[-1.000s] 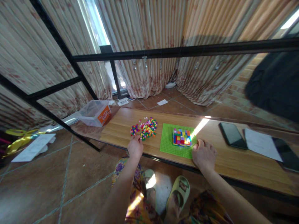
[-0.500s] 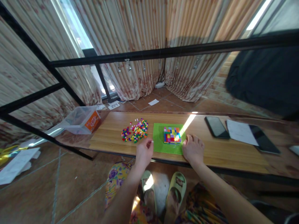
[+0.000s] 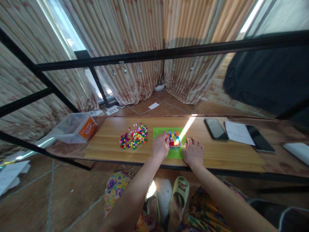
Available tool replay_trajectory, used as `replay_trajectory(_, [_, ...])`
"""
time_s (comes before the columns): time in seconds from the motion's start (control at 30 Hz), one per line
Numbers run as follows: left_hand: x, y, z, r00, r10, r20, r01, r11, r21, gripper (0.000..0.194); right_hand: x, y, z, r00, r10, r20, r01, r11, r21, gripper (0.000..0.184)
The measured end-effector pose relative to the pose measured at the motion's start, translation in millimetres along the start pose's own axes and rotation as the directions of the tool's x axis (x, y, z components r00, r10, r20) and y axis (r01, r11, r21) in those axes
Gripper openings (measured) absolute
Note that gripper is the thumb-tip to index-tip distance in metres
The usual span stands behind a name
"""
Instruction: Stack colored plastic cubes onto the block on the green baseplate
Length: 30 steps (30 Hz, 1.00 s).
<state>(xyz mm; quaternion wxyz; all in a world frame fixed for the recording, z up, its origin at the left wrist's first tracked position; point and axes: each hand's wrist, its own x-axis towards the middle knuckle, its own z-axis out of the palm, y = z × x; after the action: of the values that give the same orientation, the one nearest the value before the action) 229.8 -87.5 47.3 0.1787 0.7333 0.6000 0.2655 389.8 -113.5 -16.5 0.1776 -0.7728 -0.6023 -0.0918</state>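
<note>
A green studded baseplate (image 3: pixel 175 155) lies on the narrow wooden table. On it stands a low, many-coloured block of building bricks (image 3: pixel 175 138), lit partly by a strip of sun. My left hand (image 3: pixel 160 146) is pinched at the block's left side, its fingertips covering that edge. The small brick in the pinch is hidden by the fingers now. My right hand (image 3: pixel 193 151) lies over the baseplate's right edge, fingers bent loosely and a little apart, thumb side touching the plate. Left of the plate, a loose pile of small coloured bricks (image 3: pixel 138 135) is spread on the wood.
A clear plastic box (image 3: pixel 70 129) with an orange label stands at the table's left end. To the right lie a dark phone (image 3: pixel 216 129), a white paper sheet (image 3: pixel 238 132) and a black tablet-like slab (image 3: pixel 260 139). A black metal bar (image 3: pixel 145 57) crosses beyond the table.
My left hand has moved right, from beside the baseplate to the left side of the brick block. My right hand stays at the plate's edge. The whole view has shifted slightly.
</note>
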Motion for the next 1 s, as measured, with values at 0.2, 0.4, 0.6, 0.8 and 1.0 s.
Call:
replay_trajectory(0.2, [2.5,7.3,2.9,0.999,-0.020,0.033,0.017,0.996,0.092,0.021,-0.5,-1.1,-2.3,1.000,-0.001,-0.007,0.001,1.000,0.005,0.029])
replay_trajectory(0.4, [6.1,9.3,3.0,0.996,-0.078,0.038,0.075,0.994,0.080,0.024,-0.6,-1.1,-1.9,1.000,0.004,-0.004,-0.004,1.000,0.004,0.030])
replay_trajectory(0.6, [5.8,8.1,4.2,0.993,-0.110,0.030,0.109,0.993,0.054,0.027,-0.6,-1.1,-1.6,1.000,0.007,-0.005,-0.007,1.000,0.012,0.030])
replay_trajectory(0.8, [4.2,8.7,7.9,0.996,-0.085,-0.014,0.086,0.995,0.051,0.026,-0.4,-0.9,-0.8,1.000,0.000,-0.015,0.001,1.000,0.027,0.029])
replay_trajectory(1.0, [3.9,6.9,13.7,0.995,-0.079,-0.064,0.082,0.996,0.046,0.021,-1.1,-1.1,-1.9,1.000,-0.002,-0.013,0.002,1.000,0.022,0.030])
